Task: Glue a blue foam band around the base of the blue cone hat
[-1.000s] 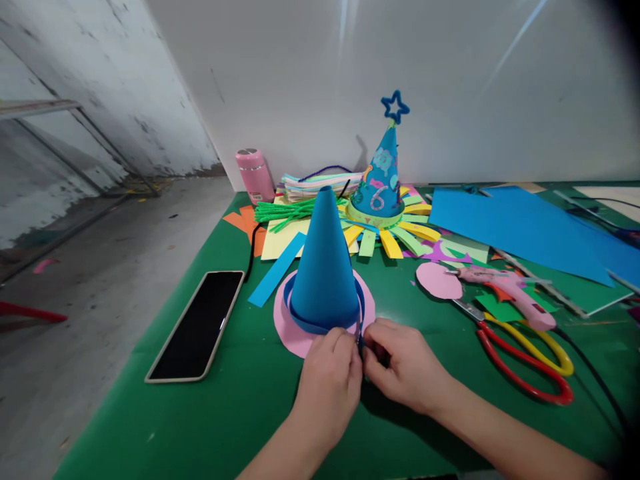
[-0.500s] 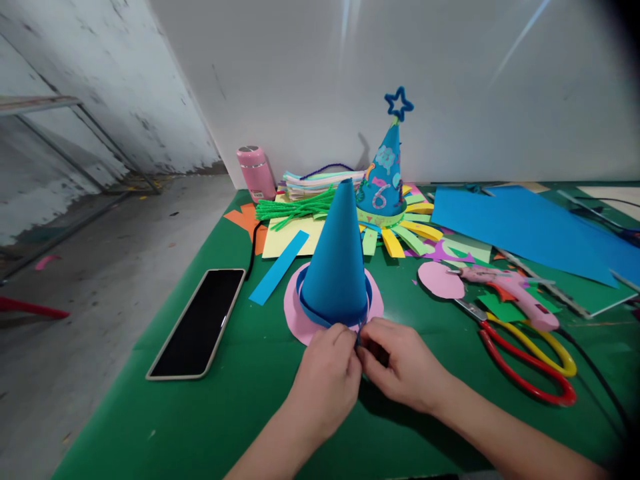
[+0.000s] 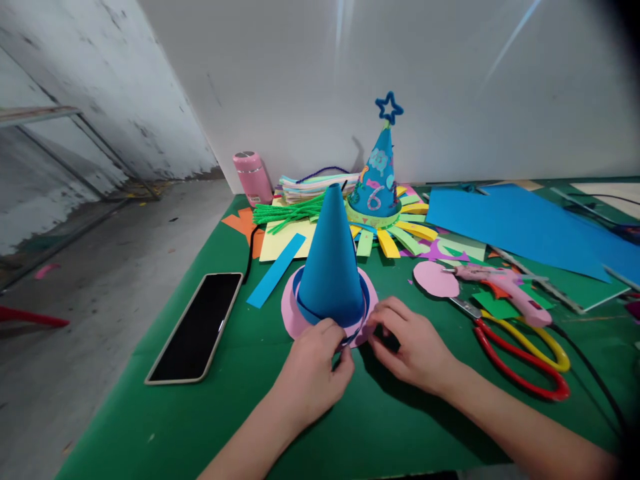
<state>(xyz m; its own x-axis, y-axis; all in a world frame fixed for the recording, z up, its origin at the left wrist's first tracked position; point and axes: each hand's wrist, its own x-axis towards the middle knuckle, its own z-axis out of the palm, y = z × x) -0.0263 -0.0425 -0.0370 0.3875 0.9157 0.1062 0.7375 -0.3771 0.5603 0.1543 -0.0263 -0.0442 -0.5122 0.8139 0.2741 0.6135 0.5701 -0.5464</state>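
A blue paper cone [image 3: 330, 267] stands upright on a round pink paper brim [image 3: 290, 323]. Around the cone's foot runs a loose blue paper strip [image 3: 369, 293], with a gap between it and the cone at the right. My left hand [image 3: 317, 363] is at the front of the brim, thumb and fingers closed about the strip's dark end; its fingertips partly hide it. At the brim's right front edge, my right hand [image 3: 413, 343] has its fingers curled in a pinch on the pink paper. What lies under those fingertips is partly hidden.
A phone [image 3: 197, 327] lies left, beside a flat blue strip [image 3: 276, 270]. Scissors [image 3: 525, 360], a pink glue gun [image 3: 510, 287] and a pink paper disc [image 3: 436, 279] lie right. Behind are a decorated hat [image 3: 377, 180], green pipe cleaners [image 3: 290, 210] and a pink bottle [image 3: 253, 179].
My hands have moved apart: the left slid slightly left and down, the right shifted right to the brim's edge. The view has turned a little. The cone stays upright.
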